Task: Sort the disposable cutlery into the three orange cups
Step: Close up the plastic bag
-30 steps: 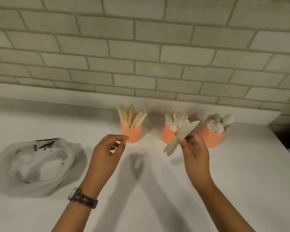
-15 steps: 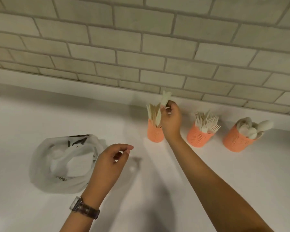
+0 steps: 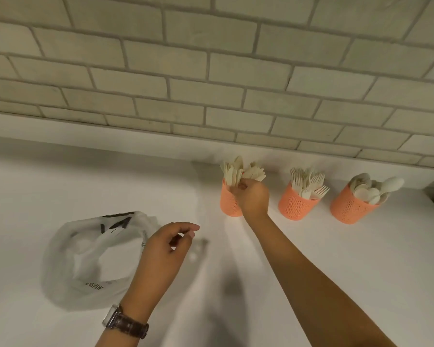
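I'm seeing the right hand (image 3: 252, 196) pinching the pale wooden knives (image 3: 237, 171) standing in the leftmost orange perforated cup (image 3: 227, 204); left hand (image 3: 163, 251) hovering loosely curled, holding nothing, beside the crumpled white plastic bag (image 3: 85, 259).

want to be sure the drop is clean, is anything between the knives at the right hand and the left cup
Nothing visible does. The right hand is at the mouth of the left cup, fingers curled on the knives, which stand in it. The fork cup stands apart to the right, out of the way.
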`<move>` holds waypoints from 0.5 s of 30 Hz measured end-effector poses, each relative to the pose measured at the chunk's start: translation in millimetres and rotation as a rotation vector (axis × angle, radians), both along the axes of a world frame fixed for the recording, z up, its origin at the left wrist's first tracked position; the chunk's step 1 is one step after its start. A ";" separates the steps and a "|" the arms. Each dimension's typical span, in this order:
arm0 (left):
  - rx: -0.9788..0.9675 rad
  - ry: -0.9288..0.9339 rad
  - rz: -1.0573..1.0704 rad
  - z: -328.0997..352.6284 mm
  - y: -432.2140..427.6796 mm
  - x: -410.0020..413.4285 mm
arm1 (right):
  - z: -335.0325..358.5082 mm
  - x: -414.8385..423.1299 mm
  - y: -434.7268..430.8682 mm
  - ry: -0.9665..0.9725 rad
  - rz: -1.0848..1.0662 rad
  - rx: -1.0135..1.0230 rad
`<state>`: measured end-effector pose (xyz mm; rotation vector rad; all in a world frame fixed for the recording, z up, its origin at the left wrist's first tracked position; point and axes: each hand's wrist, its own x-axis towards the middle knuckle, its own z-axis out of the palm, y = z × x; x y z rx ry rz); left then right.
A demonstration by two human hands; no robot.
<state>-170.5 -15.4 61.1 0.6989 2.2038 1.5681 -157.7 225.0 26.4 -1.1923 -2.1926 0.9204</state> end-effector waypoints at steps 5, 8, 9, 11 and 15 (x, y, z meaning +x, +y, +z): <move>0.063 0.037 0.033 12.1 -15.2 -7.7 | 20.5 28.4 -43.2 0.185 0.023 0.145; 0.103 0.058 0.106 21.0 -37.5 -11.6 | 37.2 34.9 -92.7 0.043 0.563 0.271; 0.118 0.071 0.149 23.1 -47.3 -12.9 | 39.0 31.2 -108.9 -0.058 0.751 0.306; 0.153 0.088 0.248 27.1 -69.6 -14.6 | 34.1 16.3 -136.8 -0.217 1.023 0.438; 0.167 0.100 0.427 30.2 -118.5 -14.1 | 15.7 -30.8 -187.8 -0.337 1.294 0.710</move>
